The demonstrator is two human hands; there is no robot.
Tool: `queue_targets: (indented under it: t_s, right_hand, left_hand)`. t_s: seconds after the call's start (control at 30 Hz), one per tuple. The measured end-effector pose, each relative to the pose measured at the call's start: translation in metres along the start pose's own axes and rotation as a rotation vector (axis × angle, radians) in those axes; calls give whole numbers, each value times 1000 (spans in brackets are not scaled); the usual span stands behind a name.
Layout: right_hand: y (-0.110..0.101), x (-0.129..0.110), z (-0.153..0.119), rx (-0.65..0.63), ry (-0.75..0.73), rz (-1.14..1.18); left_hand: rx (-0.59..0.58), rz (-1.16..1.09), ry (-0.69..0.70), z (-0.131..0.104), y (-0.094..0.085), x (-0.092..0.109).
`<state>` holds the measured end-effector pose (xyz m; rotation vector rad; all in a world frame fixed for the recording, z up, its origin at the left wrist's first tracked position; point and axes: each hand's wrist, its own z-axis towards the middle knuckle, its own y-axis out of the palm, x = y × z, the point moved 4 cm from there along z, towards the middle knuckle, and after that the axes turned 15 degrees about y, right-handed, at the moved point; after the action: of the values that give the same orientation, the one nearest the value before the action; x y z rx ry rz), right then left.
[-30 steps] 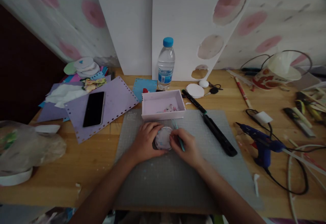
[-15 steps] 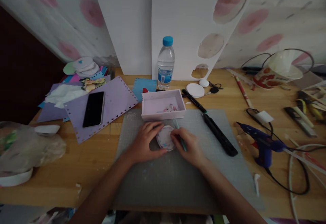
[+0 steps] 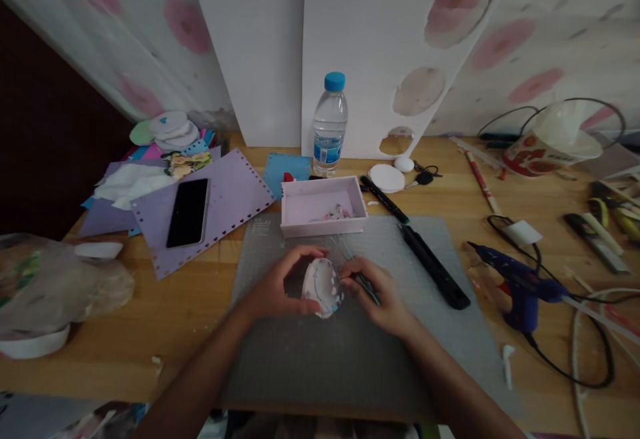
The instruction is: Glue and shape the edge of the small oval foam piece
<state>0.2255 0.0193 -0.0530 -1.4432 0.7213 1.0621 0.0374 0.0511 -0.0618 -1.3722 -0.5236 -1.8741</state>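
Note:
My left hand (image 3: 273, 289) curls its thumb and fingers around a small round white piece (image 3: 320, 282) with a raised rim and pink and blue specks. The piece is tilted above the grey cutting mat (image 3: 320, 366). At its right edge, the closed fingers of my right hand (image 3: 373, 289) keep slim teal tweezers (image 3: 369, 286) tucked in the grip, their thin ends pointing away from me. Whatever small thing the fingertips pinch is too small to tell. Just beyond both hands stands an open pale pink box (image 3: 320, 202) with small pink and white bits inside.
Behind the box stands a water bottle (image 3: 330, 126). A black cutter (image 3: 434, 266), a green-tipped black pen (image 3: 385, 199) and a blue glue gun (image 3: 520, 279) lie to the right. On the left, a phone (image 3: 188, 212) rests on purple paper (image 3: 235, 192). White boards (image 3: 360, 32) lean behind.
The round piece has been tipped up, so its speckled side shows, and has come slightly nearer me. My right hand has shifted a little to the right, off its top. The view has moved slightly.

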Motion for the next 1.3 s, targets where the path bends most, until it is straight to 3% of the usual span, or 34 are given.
queue_targets:
  t_s: [0.17, 0.37, 1.3]
  right_hand:
    - [4, 1, 0, -16, 15, 47]
    - [6, 0, 0, -28, 11, 91]
    - [6, 4, 0, 8, 13, 7]
  left_hand:
    - [27, -213, -47, -4, 5, -7]
    - [17, -301, -71, -2, 10, -5]
    - [62, -167, -78, -2, 9, -2]
